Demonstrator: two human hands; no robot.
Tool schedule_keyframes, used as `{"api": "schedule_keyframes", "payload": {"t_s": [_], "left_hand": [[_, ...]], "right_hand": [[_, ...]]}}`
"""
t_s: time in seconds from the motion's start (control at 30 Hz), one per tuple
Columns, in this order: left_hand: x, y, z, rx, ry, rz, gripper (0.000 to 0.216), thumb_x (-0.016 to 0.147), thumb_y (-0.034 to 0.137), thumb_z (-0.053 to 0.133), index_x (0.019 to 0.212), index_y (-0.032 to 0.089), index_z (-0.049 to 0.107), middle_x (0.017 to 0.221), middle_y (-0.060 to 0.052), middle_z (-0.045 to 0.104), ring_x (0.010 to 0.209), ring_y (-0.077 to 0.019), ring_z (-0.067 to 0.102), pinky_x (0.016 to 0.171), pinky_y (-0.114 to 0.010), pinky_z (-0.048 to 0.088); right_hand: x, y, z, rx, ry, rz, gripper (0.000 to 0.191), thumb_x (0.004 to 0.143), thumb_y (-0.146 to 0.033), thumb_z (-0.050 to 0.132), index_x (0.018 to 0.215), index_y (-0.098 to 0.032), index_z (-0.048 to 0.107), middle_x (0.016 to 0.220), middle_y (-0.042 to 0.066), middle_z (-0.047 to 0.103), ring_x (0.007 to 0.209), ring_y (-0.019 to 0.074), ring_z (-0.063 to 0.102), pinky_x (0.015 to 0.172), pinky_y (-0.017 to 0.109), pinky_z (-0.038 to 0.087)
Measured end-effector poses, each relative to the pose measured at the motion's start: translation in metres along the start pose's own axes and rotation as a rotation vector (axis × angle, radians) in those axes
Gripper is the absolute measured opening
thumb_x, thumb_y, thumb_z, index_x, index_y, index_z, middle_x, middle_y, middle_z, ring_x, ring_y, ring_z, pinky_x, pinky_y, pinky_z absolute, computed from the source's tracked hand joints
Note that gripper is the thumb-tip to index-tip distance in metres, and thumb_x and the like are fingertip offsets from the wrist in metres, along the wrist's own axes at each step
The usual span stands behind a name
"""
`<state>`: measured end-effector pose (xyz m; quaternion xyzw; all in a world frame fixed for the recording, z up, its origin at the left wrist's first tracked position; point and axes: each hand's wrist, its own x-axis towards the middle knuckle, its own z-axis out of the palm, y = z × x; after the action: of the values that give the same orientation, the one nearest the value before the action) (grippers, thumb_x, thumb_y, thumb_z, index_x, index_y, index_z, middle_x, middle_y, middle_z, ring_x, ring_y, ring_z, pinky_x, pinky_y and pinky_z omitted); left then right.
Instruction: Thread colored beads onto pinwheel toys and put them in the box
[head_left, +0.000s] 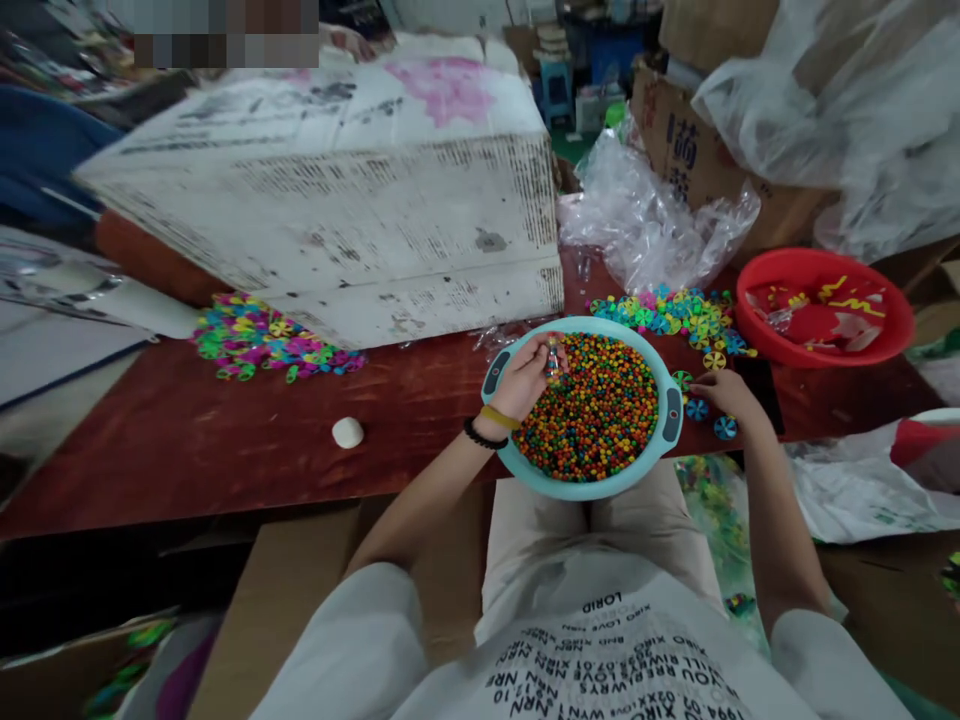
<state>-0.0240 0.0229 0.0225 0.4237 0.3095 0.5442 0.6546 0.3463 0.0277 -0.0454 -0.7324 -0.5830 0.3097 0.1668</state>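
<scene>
A light blue basin (671, 405) full of small multicoloured beads (600, 410) rests at the table's near edge over my lap. My left hand (525, 378) is closed on a small clear bottle (553, 355) held above the beads at the basin's left side. My right hand (721, 392) reaches past the basin's right rim, fingers pinched down among the colourful pinwheel discs (675, 315) lying on the dark red table (225, 440). What its fingertips grip is too small to make out.
A big white printed carton (360, 200) fills the table's back. A second heap of discs (262, 345) lies left, a white lump (347, 432) near the front. A red bowl (825, 305) sits right, clear plastic bags (652, 220) behind. Cardboard boxes (300, 590) stand by my legs.
</scene>
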Motion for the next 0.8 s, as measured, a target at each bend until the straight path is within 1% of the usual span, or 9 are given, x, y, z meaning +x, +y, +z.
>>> {"api": "schedule_keyframes", "payload": {"t_s": [0.1, 0.2, 0.23, 0.3, 0.37, 0.43, 0.5, 0.67, 0.8], "left_hand": [[0.002, 0.001, 0.002, -0.025, 0.033, 0.021, 0.027, 0.089, 0.036, 0.078, 0.106, 0.015, 0.071, 0.087, -0.003, 0.066, 0.078, -0.0126, 0.06, 0.074, -0.025, 0.05], [0.004, 0.0, 0.006, 0.05, 0.019, 0.079, 0.034, 0.093, 0.045, 0.072, 0.107, 0.014, 0.071, 0.086, -0.004, 0.065, 0.077, -0.0134, 0.059, 0.073, -0.026, 0.049], [0.005, 0.0, 0.008, 0.116, 0.004, 0.105, 0.037, 0.096, 0.049, 0.068, 0.107, 0.015, 0.071, 0.085, -0.003, 0.065, 0.077, -0.0139, 0.059, 0.073, -0.027, 0.049], [0.006, 0.001, 0.012, 0.292, -0.02, 0.165, 0.043, 0.099, 0.057, 0.06, 0.109, 0.016, 0.07, 0.084, -0.003, 0.065, 0.079, -0.0156, 0.059, 0.077, -0.029, 0.049], [0.006, 0.004, 0.015, 0.472, -0.016, 0.234, 0.049, 0.101, 0.063, 0.055, 0.114, 0.017, 0.068, 0.087, -0.003, 0.066, 0.082, -0.0176, 0.061, 0.084, -0.032, 0.05], [0.005, 0.009, 0.017, 0.592, 0.02, 0.301, 0.053, 0.1, 0.067, 0.052, 0.117, 0.018, 0.065, 0.09, -0.004, 0.067, 0.086, -0.0189, 0.061, 0.089, -0.034, 0.05], [0.004, 0.012, 0.018, 0.643, 0.062, 0.355, 0.054, 0.1, 0.07, 0.049, 0.114, 0.019, 0.062, 0.091, -0.004, 0.066, 0.088, -0.0193, 0.061, 0.091, -0.035, 0.05], [0.007, 0.009, 0.019, 0.602, 0.114, 0.409, 0.054, 0.099, 0.074, 0.045, 0.109, 0.021, 0.052, 0.087, -0.003, 0.062, 0.081, -0.0186, 0.061, 0.082, -0.035, 0.053], [0.005, 0.007, 0.029, 0.604, 0.19, 0.42, 0.055, 0.099, 0.075, 0.045, 0.109, 0.021, 0.051, 0.096, -0.006, 0.061, 0.09, -0.021, 0.062, 0.09, -0.039, 0.053]], "right_hand": [[-0.004, -0.031, -0.003, 0.073, 0.175, -0.053, 0.017, 0.083, -0.026, 0.07, 0.086, -0.013, 0.082, 0.093, 0.014, 0.081, 0.091, 0.0269, 0.072, 0.085, 0.035, 0.051], [-0.013, -0.089, -0.001, 0.555, 0.314, -0.183, 0.03, 0.077, -0.042, 0.075, 0.091, -0.016, 0.081, 0.095, 0.009, 0.081, 0.092, 0.025, 0.071, 0.088, 0.036, 0.052], [-0.018, -0.114, 0.003, 0.76, 0.315, -0.235, 0.034, 0.074, -0.047, 0.077, 0.091, -0.018, 0.081, 0.092, 0.007, 0.08, 0.089, 0.024, 0.07, 0.087, 0.036, 0.052], [-0.029, -0.164, 0.016, 1.004, 0.209, -0.319, 0.038, 0.069, -0.053, 0.081, 0.089, -0.021, 0.081, 0.088, 0.004, 0.079, 0.084, 0.0216, 0.069, 0.084, 0.035, 0.052], [-0.04, -0.205, 0.032, 1.126, 0.117, -0.393, 0.036, 0.067, -0.052, 0.084, 0.085, -0.021, 0.081, 0.083, 0.002, 0.077, 0.081, 0.0198, 0.067, 0.084, 0.034, 0.052], [-0.05, -0.231, 0.047, 1.163, 0.016, -0.431, 0.032, 0.071, -0.051, 0.083, 0.082, -0.021, 0.08, 0.077, 0.0, 0.073, 0.074, 0.0177, 0.063, 0.081, 0.033, 0.051], [-0.055, -0.242, 0.058, 1.173, -0.016, -0.456, 0.029, 0.075, -0.048, 0.082, 0.082, -0.021, 0.08, 0.079, 0.0, 0.073, 0.075, 0.0173, 0.062, 0.081, 0.032, 0.05], [-0.053, -0.24, 0.069, 1.189, 0.057, -0.504, 0.025, 0.076, -0.046, 0.082, 0.077, -0.021, 0.079, 0.094, 0.004, 0.071, 0.09, 0.0192, 0.063, 0.083, 0.031, 0.049], [-0.051, -0.237, 0.075, 1.225, 0.099, -0.483, 0.027, 0.073, -0.047, 0.084, 0.079, -0.021, 0.08, 0.098, 0.004, 0.071, 0.095, 0.0199, 0.063, 0.091, 0.034, 0.051]]}}
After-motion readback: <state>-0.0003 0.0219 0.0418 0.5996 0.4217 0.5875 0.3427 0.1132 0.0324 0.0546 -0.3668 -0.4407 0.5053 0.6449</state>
